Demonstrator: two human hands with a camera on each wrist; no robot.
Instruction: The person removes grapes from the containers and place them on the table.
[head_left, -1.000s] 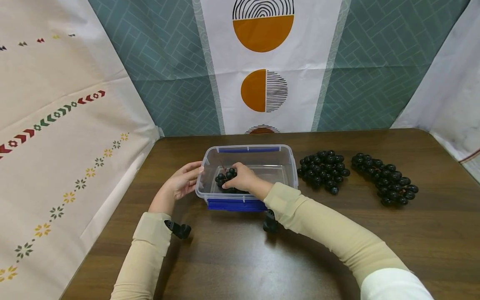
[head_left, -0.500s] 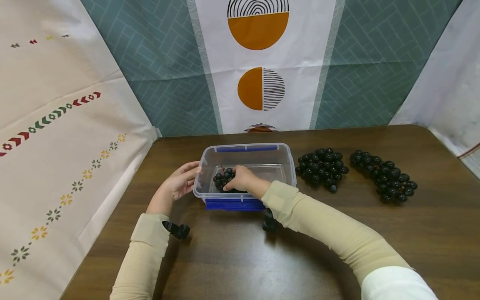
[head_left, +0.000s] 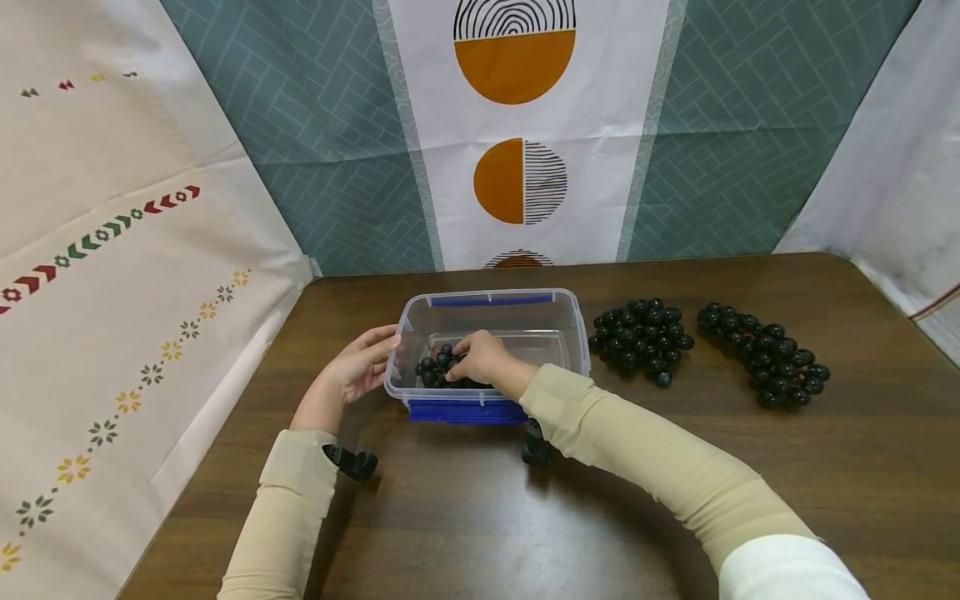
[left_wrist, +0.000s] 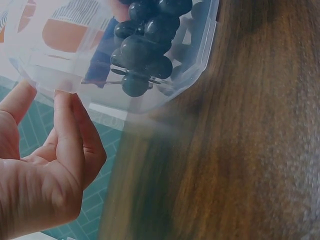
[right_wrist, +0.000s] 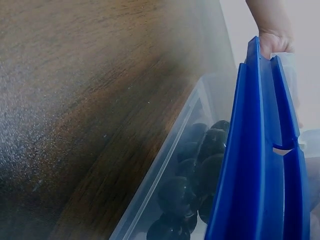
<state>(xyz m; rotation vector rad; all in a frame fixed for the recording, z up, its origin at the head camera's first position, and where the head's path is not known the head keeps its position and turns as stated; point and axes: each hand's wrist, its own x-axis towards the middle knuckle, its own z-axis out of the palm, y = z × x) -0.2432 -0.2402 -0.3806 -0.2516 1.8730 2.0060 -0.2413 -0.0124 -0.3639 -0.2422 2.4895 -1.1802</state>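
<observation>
One clear plastic box (head_left: 487, 346) with blue latches sits mid-tabletop (head_left: 465, 508). The right hand (head_left: 480, 358) reaches inside, its grip curled on one bunch of dark grapes (head_left: 437, 367) lying in the box's 9 o'clock end. The left hand (head_left: 358, 367) rests straight-fingered against the box's outer wall. Two more grape bunches (head_left: 639, 340) lie at 3 o'clock of the box.

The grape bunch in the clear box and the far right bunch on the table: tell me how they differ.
The bunch in the box lies inside the clear box, while the far right bunch lies bare on the table. The right hand holds the boxed bunch; nothing touches the far right bunch. The boxed bunch is partly hidden by the hand; the far right bunch stretches out long. Both are dark, round grapes.
</observation>
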